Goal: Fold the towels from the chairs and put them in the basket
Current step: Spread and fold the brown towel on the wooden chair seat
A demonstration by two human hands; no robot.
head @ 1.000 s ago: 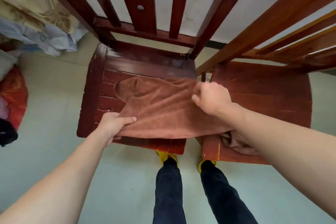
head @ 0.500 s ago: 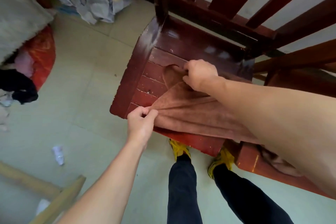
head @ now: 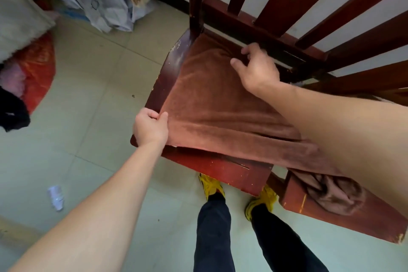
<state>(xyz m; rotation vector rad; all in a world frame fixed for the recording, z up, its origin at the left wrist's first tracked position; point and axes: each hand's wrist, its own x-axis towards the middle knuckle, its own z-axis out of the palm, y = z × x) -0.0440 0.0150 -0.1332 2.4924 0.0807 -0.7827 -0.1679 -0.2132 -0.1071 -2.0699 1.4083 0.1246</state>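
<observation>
Towel: brown towel (head: 216, 104) spread flat over the seat of the left chair (head: 167, 77), its right end running off toward the right chair (head: 357, 225).
Left hand: left hand (head: 151, 127) at the towel's near left corner, thumb on top and fingers curled under, pinching the edge.
Right hand: right hand (head: 257, 68) over the towel's far edge by the chair back, fingers apart and loosely bent, gripping nothing.
Crumpled brown cloth: crumpled brown cloth (head: 331, 194) on the right chair's seat, half hidden by the forearm; possibly the same towel's end.
Floor: white litter (head: 56, 196), near left.
</observation>
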